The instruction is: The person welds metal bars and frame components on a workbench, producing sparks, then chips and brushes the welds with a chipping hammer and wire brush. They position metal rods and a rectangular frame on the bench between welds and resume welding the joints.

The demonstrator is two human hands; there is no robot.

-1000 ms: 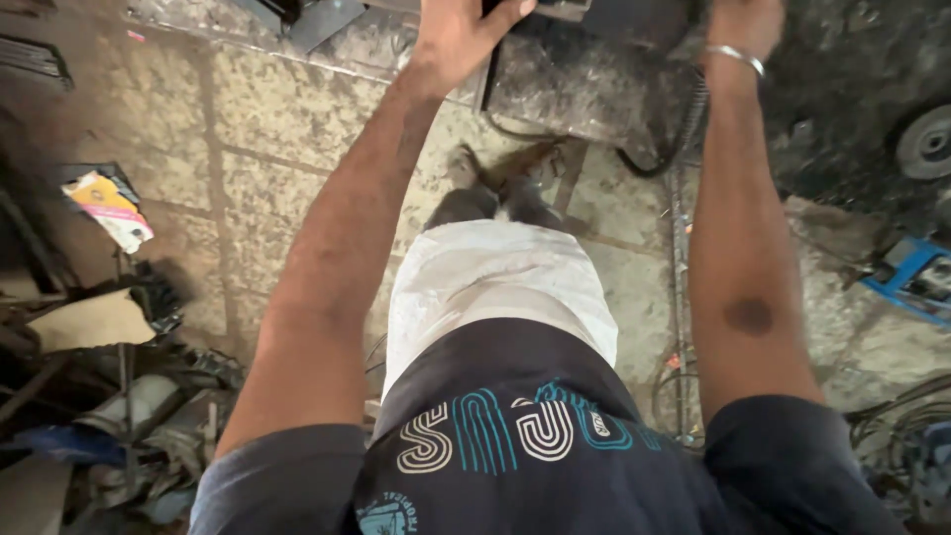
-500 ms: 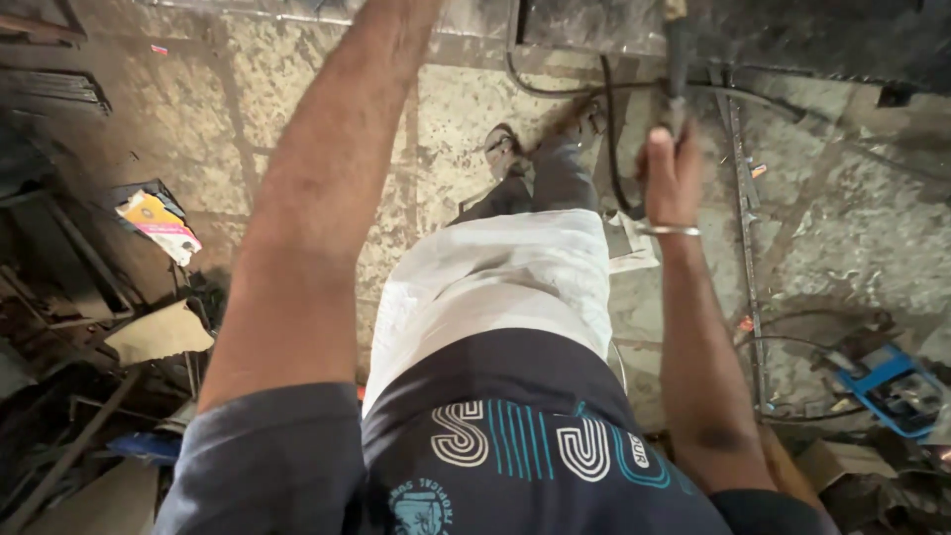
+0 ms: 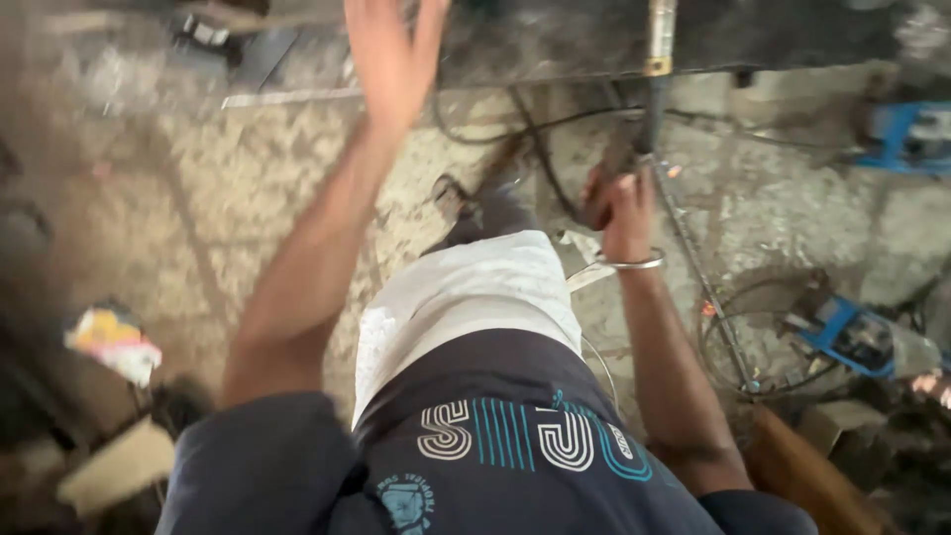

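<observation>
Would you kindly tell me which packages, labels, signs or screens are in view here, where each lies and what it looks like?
Packet: on the floor at far left, flat, crumpled, yellow, red and white, blurred.
Shirt print: on the person's dark shirt, bottom centre, white and teal shapes.
No signs or screens show.

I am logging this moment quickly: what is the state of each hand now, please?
Left hand: open, fingers spread, holding nothing, raised near the dark workbench.
Right hand: closed around a dark tool handle.
</observation>
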